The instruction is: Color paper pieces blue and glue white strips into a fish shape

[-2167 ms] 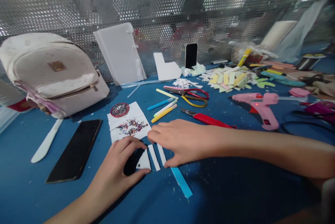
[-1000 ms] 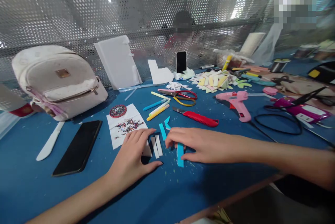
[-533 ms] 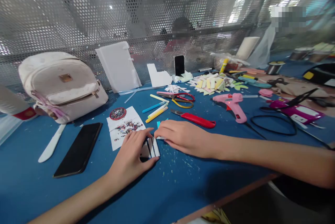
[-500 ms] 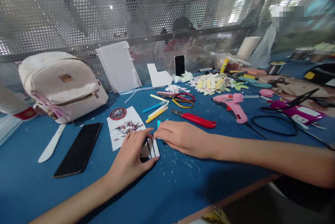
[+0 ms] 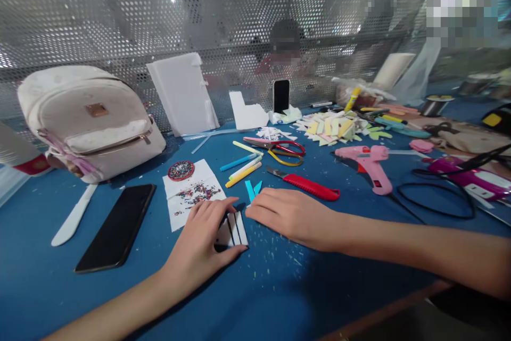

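My left hand (image 5: 202, 237) grips a small white piece with black stripes (image 5: 238, 229) between thumb and fingers, down on the blue table. Part of that piece is hidden under the palm. Just to its right, my right hand (image 5: 293, 218) rests low over the table with its fingers pressed together; whatever they pinch is hidden. Two bright blue strips (image 5: 250, 191) lie by its knuckles. Behind them is a red-handled cutter (image 5: 311, 186). Beyond my left hand a white sheet (image 5: 175, 208) carries colourful small bits and a round red-rimmed dish (image 5: 181, 171).
Several pens (image 5: 243, 175) and scissors (image 5: 285, 150) lie behind my hands. On the right are a pink glue gun (image 5: 371, 165), a black cable (image 5: 435, 216) and a heap of paper pieces (image 5: 335, 125). A phone (image 5: 117, 226), white knife (image 5: 74, 216) and backpack (image 5: 96, 128) occupy the left.
My right hand has shifted slightly right, away from the striped piece, showing more of the blue strips. My left hand keeps its grip. The view has turned a little.
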A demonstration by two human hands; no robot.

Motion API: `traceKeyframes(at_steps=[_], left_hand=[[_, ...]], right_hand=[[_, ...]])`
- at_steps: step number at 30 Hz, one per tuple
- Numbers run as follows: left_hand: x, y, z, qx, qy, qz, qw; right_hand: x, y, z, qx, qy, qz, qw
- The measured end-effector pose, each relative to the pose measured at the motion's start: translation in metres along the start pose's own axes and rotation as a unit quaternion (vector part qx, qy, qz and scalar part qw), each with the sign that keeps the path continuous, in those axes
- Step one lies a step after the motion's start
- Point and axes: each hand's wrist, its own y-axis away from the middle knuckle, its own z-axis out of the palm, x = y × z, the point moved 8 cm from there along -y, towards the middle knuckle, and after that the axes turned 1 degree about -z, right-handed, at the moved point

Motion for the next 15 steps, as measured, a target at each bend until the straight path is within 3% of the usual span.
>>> traceKeyframes(at_steps=[3,8,15], left_hand=[[0.002,-0.001,0.001,-0.002,-0.006,-0.001,1.0],[0.004,0.001,0.002,-0.004,-0.016,0.003,1.0],[0.005,-0.004,0.004,-0.005,-0.023,-0.002,1.0]], right_hand=[[-0.005,-0.003,0.01,-0.017,-0.01,-0.01,1.0],[0.008,-0.001,0.015,-0.035,-0.161,0.048,0.985],[0.02,0.001,0.021,-0.051,-0.127,0.112,0.984]])
